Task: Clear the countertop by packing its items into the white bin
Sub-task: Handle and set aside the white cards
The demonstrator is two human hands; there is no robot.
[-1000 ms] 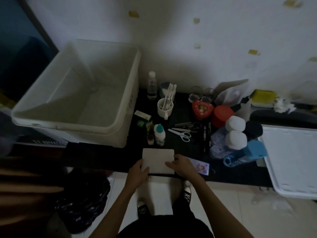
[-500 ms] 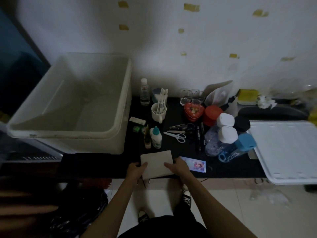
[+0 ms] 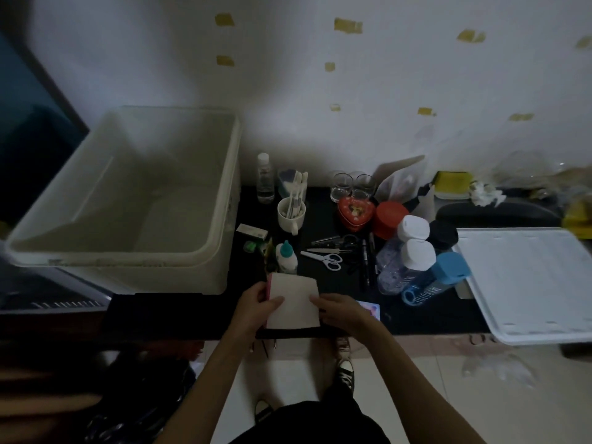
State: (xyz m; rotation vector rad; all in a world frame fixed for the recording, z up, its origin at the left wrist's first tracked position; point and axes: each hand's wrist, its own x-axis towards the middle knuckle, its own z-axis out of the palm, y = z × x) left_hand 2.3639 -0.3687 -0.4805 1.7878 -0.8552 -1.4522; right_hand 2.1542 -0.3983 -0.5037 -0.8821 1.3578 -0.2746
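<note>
You hold the pale notebook (image 3: 293,299) at the surface's (image 3: 416,312) front edge, left hand (image 3: 256,302) and right hand (image 3: 339,310) each gripping a side. The white bin (image 3: 221,251) lies up-left, nearer your left hand.

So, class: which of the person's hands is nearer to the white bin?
Left. The left hand holds the near left edge of the white notebook, just past the white bin's near right corner. The right hand holds the notebook's other side, farther away.
</note>
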